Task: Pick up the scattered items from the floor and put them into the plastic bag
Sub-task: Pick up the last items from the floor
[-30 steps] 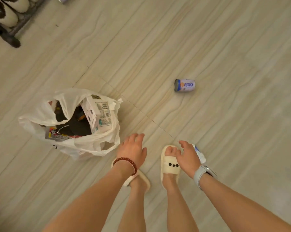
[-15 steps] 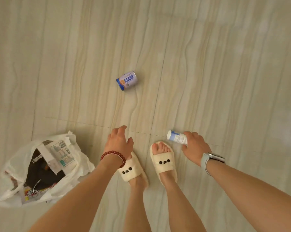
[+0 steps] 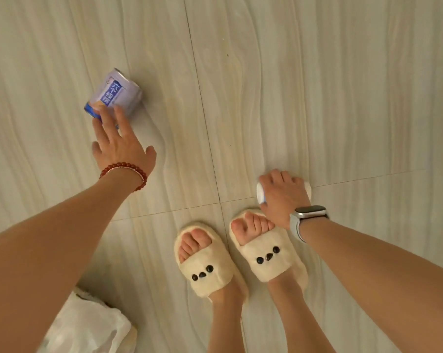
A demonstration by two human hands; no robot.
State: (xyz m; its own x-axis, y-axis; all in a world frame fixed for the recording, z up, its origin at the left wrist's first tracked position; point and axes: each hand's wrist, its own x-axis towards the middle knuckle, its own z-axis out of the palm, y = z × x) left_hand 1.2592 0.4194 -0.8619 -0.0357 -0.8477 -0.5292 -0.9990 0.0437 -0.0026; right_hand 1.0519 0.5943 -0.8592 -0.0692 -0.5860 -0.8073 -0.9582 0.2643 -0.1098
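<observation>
Reached forward now, the left hand [image 3: 121,146] is spread wide, fingertips at the can [image 3: 113,93] lying on the floor [image 3: 317,85]; the small bottle [image 3: 260,193] is gripped by the right hand [image 3: 283,197], plastic bag [image 3: 88,327] at bottom-left.

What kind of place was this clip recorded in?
Probably a home interior. The floor is large pale tiles with a wood-grain pattern, the person wears fluffy indoor slippers, and household litter such as a drink can lies near a white plastic bag.

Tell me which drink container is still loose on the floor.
The purple can; the left hand only reaches toward it, while the right hand already grips the white bottle.
</observation>
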